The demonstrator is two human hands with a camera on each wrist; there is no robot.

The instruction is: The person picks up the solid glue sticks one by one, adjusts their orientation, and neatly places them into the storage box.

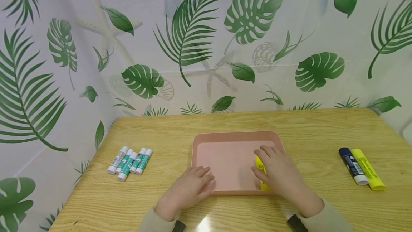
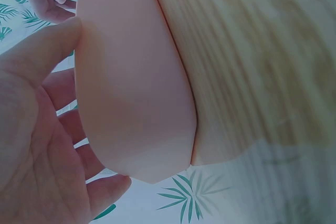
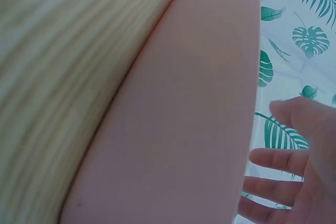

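Note:
A pink tray (image 1: 231, 160) lies on the wooden table in front of me. Inside it, along the right side, is a yellow glue stick (image 1: 261, 167), partly covered by my right hand (image 1: 279, 170). That hand hovers over the tray's right end with its fingers spread, and in the right wrist view nothing is between thumb and fingers. My left hand (image 1: 190, 189) is at the near left corner of the tray, fingers loosely bent over the rim. In the left wrist view its thumb (image 2: 58, 43) meets the edge of the tray wall (image 2: 131, 77), and the fingertips are partly hidden behind that wall.
To the left lie several white-and-green glue sticks (image 1: 130, 162) side by side. On the right a navy-capped glue stick (image 1: 353, 165) rests beside another yellow glue stick (image 1: 368, 169). A leaf-patterned curtain (image 1: 199, 46) hangs behind the wooden table (image 1: 154, 128).

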